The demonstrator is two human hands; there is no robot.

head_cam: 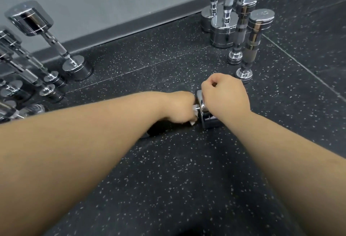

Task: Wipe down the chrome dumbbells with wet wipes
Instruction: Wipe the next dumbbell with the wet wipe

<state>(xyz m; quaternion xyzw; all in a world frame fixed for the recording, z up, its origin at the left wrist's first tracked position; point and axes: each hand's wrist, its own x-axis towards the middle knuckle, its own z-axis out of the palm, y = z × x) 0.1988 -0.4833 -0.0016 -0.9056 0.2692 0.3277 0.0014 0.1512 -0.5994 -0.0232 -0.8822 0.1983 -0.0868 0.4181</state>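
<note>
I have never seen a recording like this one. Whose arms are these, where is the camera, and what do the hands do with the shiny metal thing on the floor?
There is no machine here. Both arms belong to one person, and the single picture comes from a camera worn on that person's head, looking forward and down. On the dark speckled floor lies one chrome dumbbell. The right hand grips its right end from above, probably to steady it. The left hand holds a white wet wipe against the bar, which the hand mostly hides. At the back right more chrome dumbbells stand on end, and others stand at the left by the grey wall.
</note>
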